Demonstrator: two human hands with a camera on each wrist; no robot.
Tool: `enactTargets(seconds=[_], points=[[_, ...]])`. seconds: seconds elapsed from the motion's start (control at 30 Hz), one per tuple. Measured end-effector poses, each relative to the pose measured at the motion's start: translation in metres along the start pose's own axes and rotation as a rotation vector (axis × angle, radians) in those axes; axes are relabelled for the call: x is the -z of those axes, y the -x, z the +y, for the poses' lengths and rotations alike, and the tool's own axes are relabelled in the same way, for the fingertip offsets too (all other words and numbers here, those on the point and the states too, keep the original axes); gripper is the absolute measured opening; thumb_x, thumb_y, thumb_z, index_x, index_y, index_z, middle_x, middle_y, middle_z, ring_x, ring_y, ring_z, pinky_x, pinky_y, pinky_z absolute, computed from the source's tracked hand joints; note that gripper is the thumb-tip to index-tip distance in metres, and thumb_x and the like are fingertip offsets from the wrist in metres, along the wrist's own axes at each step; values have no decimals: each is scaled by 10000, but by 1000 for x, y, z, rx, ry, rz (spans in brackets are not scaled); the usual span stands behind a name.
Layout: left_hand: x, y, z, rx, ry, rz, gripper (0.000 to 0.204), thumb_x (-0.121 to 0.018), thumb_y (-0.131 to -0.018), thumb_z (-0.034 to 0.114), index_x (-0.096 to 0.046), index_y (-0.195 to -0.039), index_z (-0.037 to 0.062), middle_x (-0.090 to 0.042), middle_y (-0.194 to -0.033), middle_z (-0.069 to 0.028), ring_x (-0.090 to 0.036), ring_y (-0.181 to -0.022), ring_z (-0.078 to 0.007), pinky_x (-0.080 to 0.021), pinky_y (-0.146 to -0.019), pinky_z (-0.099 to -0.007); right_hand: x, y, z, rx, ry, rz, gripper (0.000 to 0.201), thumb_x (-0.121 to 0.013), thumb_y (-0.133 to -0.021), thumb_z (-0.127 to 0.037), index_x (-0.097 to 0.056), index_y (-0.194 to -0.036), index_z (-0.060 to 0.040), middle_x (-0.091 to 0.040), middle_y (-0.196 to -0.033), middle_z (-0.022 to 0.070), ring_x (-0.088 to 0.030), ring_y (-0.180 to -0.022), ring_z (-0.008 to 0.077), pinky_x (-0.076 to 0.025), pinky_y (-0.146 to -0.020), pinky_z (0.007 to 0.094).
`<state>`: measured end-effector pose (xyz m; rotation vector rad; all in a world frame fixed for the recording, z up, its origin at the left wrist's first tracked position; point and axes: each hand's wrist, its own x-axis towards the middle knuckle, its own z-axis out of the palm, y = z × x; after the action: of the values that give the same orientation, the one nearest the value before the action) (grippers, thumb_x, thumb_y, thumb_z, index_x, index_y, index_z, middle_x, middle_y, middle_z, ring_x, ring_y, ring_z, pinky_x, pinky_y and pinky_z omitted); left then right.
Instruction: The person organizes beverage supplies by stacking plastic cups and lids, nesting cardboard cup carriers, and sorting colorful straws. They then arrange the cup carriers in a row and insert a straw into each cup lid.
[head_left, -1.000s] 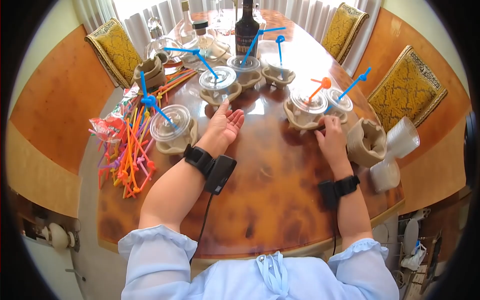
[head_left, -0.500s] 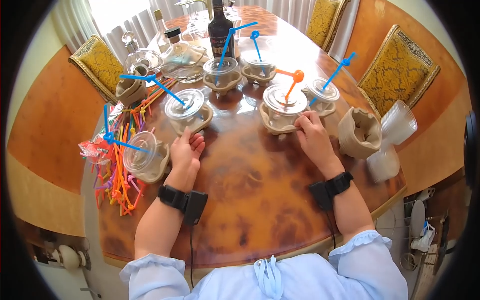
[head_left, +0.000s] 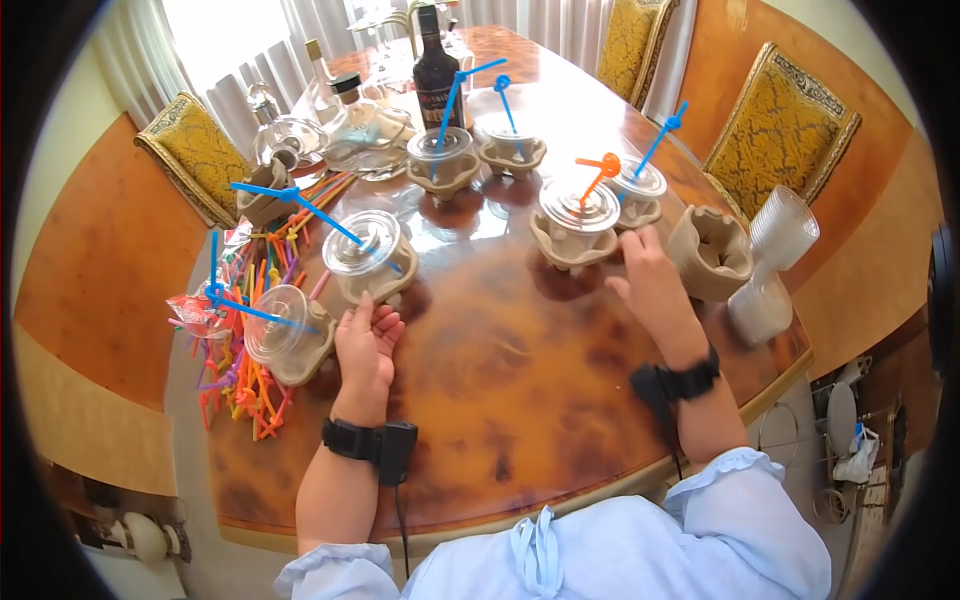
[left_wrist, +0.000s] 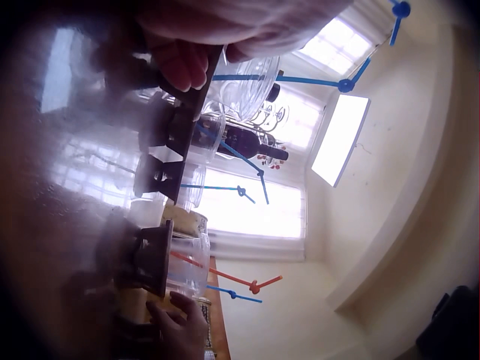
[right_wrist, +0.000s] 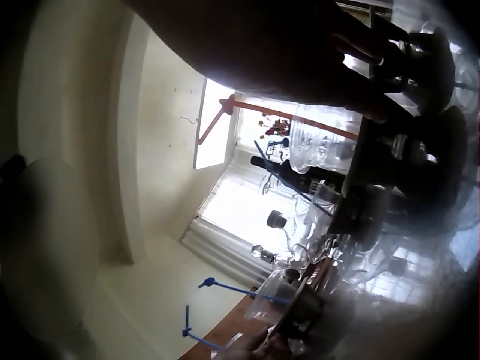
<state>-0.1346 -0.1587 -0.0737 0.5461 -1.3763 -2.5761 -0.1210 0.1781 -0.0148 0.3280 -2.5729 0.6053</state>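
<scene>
In the head view my left hand [head_left: 367,345] pinches the front edge of a brown carton holder [head_left: 395,283] between thumb and fingers. In it stands a clear lidded cup [head_left: 362,243] with a knotted blue straw [head_left: 325,215]. Another cup in a holder [head_left: 318,350] is beside it, at the left. My right hand [head_left: 658,290] has its thumb spread, with fingertips by the holder [head_left: 640,214] of a blue-straw cup. Just left is an orange-straw cup [head_left: 580,212] in its holder [head_left: 570,250]. The left wrist view shows my left fingers [left_wrist: 184,64] under the holder's edge.
Knotted colourful straws [head_left: 255,375] lie at the left near empty holders [head_left: 265,200]. Two more blue-straw cups stand at the back, before a dark bottle [head_left: 435,75] and glass decanters [head_left: 360,125]. Stacked holders [head_left: 712,262] and stacked clear cups [head_left: 780,235] are at the right.
My left hand and the blue-straw cup in its holder have moved nearer the body and to the left. My right hand has left the orange-straw cup's holder, shifting right, its thumb now spread.
</scene>
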Motion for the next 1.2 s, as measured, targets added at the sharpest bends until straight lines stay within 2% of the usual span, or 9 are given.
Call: enactTargets(seconds=[0.2,0.27,0.33,0.4,0.57,0.63,0.93,0.97,1.2], points=[[-4,2,-3,-15,33,-28,140,-568,-917,205,-511,-908,77,-600,-751,-43,-597,-630,-142,-525,-580,-280,-20,-26,-94,229,-353,-291,281,-668,-736,-49,-517,-970,-9,-513,-961,182,-561,-870,354,-471,-761,399],[-3,1,-4,-33,16,-44,132,-573,-913,204,-505,-901,92,-600,-759,-44,-597,-653,-149,-522,-602,-290,-70,-67,-98,264,-345,-44,295,-639,-744,-45,-506,-1006,-16,-492,-990,193,-549,-953,348,-466,-782,411],[-3,1,-5,-45,29,-33,120,-565,-916,188,-500,-888,91,-600,-751,-44,-599,-632,-147,-526,-580,-286,-120,-115,-86,147,-253,35,251,-584,-767,-34,-495,-999,7,-454,-1085,231,-546,-925,442,-478,-809,451],[-2,1,-6,-62,32,-38,117,-561,-918,183,-499,-886,90,-600,-747,-45,-601,-628,-147,-528,-569,-284,-138,-145,-87,-88,-78,-45,282,-578,-777,-61,-508,-1045,-9,-415,-1165,206,-525,-1009,440,-477,-860,461],[-6,2,-7,-88,32,-27,131,-562,-918,183,-500,-857,86,-603,-731,-47,-599,-613,-139,-530,-567,-274,-166,-183,-64,-256,39,-181,308,-550,-825,-110,-541,-1131,-144,-362,-1255,183,-466,-1137,419,-463,-910,474],[-10,4,-7,-90,45,-6,132,-546,-926,168,-501,-856,65,-601,-736,-53,-594,-595,-132,-524,-550,-259,-173,-190,-51,-276,59,-220,321,-524,-845,-118,-544,-1154,-204,-352,-1287,180,-475,-1142,419,-451,-930,467],[-10,7,-10,-154,84,5,139,-532,-935,169,-497,-859,58,-601,-739,-54,-594,-593,-132,-528,-564,-260,-183,-191,-31,-29,-105,-173,213,-491,-814,-75,-625,-979,-81,-498,-1149,285,-528,-1057,433,-447,-900,447],[-9,7,-10,-164,82,5,140,-531,-936,171,-496,-860,59,-601,-739,-54,-595,-597,-133,-529,-568,-262,-184,-185,-35,-40,-60,-133,203,-512,-788,-60,-621,-959,-57,-631,-986,176,-516,-1030,360,-430,-880,422],[-6,9,-10,-173,110,13,143,-527,-941,166,-483,-889,40,-603,-802,-76,-618,-675,-158,-552,-629,-290,-155,-140,-58,71,16,-205,185,-511,-802,-72,-614,-955,-54,-629,-966,181,-502,-1040,360,-422,-886,408]])
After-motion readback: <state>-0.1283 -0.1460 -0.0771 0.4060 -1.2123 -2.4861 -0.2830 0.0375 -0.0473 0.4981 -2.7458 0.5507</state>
